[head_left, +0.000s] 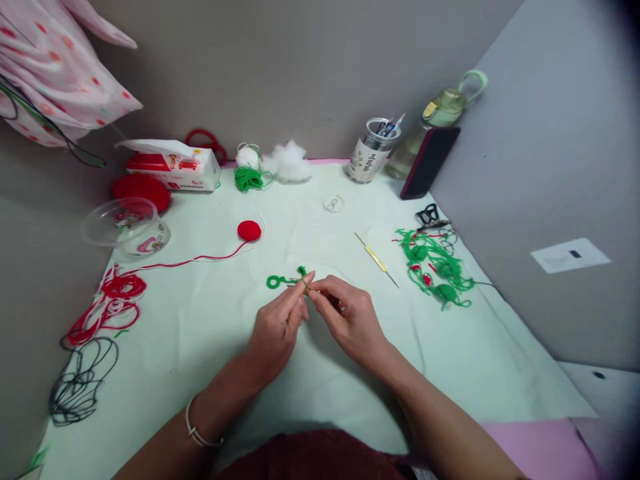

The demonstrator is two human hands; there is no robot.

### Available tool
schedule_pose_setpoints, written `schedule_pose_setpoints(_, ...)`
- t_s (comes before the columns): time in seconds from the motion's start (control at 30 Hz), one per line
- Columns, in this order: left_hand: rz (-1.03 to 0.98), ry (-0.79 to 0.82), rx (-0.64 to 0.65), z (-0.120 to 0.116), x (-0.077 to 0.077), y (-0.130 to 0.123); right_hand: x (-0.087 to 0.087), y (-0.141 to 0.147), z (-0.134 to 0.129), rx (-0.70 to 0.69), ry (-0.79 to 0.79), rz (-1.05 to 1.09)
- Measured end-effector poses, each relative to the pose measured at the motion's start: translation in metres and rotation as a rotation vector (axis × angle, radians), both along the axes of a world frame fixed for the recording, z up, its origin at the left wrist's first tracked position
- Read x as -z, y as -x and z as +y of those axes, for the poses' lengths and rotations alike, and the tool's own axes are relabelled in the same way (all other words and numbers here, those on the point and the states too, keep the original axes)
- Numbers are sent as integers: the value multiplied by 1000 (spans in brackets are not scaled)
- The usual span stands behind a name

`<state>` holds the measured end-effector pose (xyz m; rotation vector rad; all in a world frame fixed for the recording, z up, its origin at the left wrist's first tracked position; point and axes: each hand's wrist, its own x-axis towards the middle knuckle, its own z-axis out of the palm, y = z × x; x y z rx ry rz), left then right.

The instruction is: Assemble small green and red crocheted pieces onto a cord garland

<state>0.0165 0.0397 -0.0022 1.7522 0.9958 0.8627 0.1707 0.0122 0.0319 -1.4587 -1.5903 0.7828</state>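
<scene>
My left hand [280,325] and my right hand [349,317] meet near the middle of the cloth, fingertips almost touching. Between the left thumb and fingers is a small green yarn piece [273,282], whose ring-shaped end sticks out to the left. The right thumb and index finger pinch together at the same piece; what exactly they hold is too small to tell. Beyond the hands lies a round red piece [249,231] with a red strand running left. A yellow-handled crochet hook [376,258] rests to the right of the hands.
Green yarn pieces [443,270] lie at the right, below a black clip [427,215]. A jar [369,157], a phone [430,163] and a bottle [407,147] stand at the back right. Red yarn [123,287], black cord [77,387], a plastic tub [145,239] and a tissue pack [175,167] are leftward.
</scene>
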Motion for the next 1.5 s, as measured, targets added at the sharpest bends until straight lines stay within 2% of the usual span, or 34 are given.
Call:
schedule_pose_setpoints(0.33, 110, -185, 4, -1, 7, -2, 4, 1, 1, 22, 49, 53)
schedule_pose_setpoints(0.63, 270, -425, -126, -2, 1, -3, 4, -2, 3, -3, 63, 84)
schedule_pose_setpoints(0.8, 295, -520, -102, 0, 5, -3, 5, -4, 5, -13, 84, 118)
schedule_pose_setpoints(1.03, 309, -517, -52, 2, 10, -2, 11, -6, 6, -25, 167, 227)
schedule_pose_setpoints(1.5, 343, -504, -7, 2, 13, 1, 11, -9, 10, -48, 281, 397)
